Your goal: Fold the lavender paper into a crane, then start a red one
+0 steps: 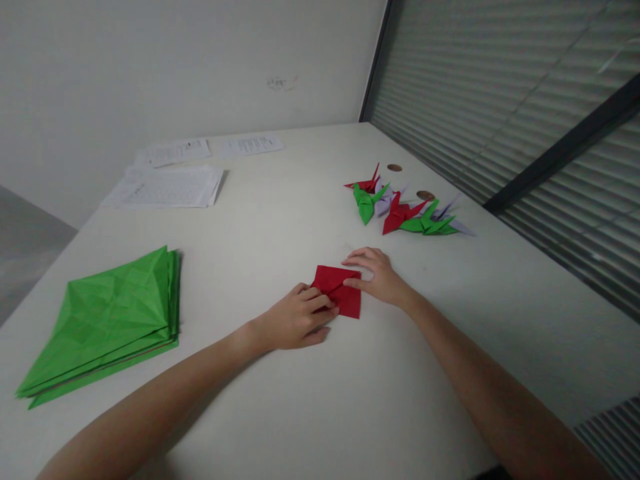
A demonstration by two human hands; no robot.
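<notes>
A small folded square of red origami paper (349, 297) lies flat on the white table, with a crease line running slantwise across it. My left hand (300, 317) rests on its left side, the curled fingers pressing the paper down and the thumb lying on the table below. Over the upper right corner is my right hand (376, 275), its fingers spread apart and its thumb touching the paper's top face. The fingers of my left hand hide the paper's left edge.
Several folded paper cranes in red (400, 215), green (367, 205) and pale purple (383, 201) stand at the back right, near two round table holes (425, 195). A crumpled green paper stack (120, 300) lies left. Printed sheets (170, 187) lie farther back. Window blinds (500, 100) border the right.
</notes>
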